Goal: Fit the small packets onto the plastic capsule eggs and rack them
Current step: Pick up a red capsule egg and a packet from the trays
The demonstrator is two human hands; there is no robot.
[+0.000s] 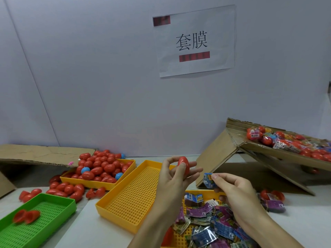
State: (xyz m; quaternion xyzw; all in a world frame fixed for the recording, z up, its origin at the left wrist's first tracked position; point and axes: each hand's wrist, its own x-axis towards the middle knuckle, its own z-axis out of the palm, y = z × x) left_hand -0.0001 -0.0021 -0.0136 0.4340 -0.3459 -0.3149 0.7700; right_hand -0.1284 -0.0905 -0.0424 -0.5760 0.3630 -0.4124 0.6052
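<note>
Trays come first: a green tray (53, 201) at the far left holds a red capsule half (26, 216), and behind it a yellow tray (107, 185) is heaped with red capsule eggs (100, 167). An empty yellow perforated tray (132, 197) lies in the middle. Over its far end the left hand (172, 178) is raised, forearm angled up from below, fingertips curled round a red egg (183, 164). Just beside it the right hand (234, 192) pinches a blue packet (208, 180) between thumb and fingers, above a tray of packets (206, 221). A tilted cardboard box (268, 149) at right holds wrapped eggs (286, 142).
</note>
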